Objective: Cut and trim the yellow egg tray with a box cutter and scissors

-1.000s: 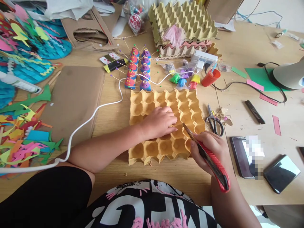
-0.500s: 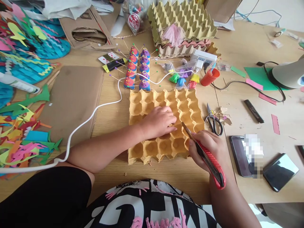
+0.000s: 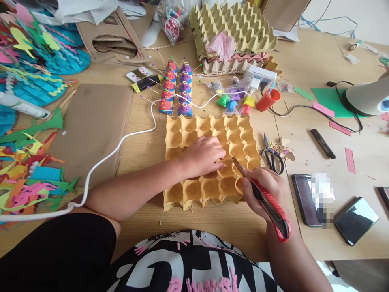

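Gripping cutter in right hand, with blade angled over tray; resting left hand there, likely for steadying, with fingers bent, grip unclear.

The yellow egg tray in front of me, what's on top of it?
Your left hand rests on the yellow egg tray; what lies beneath that hand is covered. Your right hand holds a red cutter, its tip over the tray; whether it touches is unclear.

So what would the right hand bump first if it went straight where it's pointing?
Probably the egg tray: the knife in the right hand points across it, close to the left hand. Depth is unclear.
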`<state>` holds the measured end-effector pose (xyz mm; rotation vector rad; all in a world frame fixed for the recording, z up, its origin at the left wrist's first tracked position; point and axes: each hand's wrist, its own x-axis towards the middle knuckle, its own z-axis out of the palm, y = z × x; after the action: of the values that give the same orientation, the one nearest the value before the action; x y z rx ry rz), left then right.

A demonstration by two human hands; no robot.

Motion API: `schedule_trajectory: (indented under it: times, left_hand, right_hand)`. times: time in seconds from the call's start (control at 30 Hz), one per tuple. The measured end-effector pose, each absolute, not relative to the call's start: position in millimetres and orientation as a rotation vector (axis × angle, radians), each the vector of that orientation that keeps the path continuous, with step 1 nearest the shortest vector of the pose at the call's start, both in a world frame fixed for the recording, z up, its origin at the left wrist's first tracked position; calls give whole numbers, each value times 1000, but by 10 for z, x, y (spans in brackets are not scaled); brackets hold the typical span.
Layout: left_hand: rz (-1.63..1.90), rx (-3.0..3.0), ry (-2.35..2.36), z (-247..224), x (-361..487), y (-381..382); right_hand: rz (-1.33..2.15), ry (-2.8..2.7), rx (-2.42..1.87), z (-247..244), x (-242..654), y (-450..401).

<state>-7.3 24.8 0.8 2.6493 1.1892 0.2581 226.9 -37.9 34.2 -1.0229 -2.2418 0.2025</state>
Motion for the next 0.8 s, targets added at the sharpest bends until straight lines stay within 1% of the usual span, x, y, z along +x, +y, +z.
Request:
schedule_trajectory:
  times: [0.1, 0.23, 0.33, 0.6, 0.7, 0.8]
  left_hand:
    - [281, 2637, 1178, 0, -77, 252]
    - [283, 2603, 1178, -14, -81, 254]
    - [285, 2588, 1198, -13, -85, 239]
    - [451, 2482, 1176, -5, -103, 198]
    - [459, 2523, 1150, -23, -108, 209]
    - [429, 2579, 1111, -50, -110, 225]
  right_hand:
    - [206, -2117, -998, 350, 2302, -420]
    - [138, -1942, -1115, 304, 2330, -435]
    - [122, -2066, -1161, 240, 2316, -375]
    - [54, -2310, -1066, 140, 2317, -260]
    - [99, -2405, -1062, 160, 2338, -267]
    - [70, -2498, -1054, 184, 2339, -281]
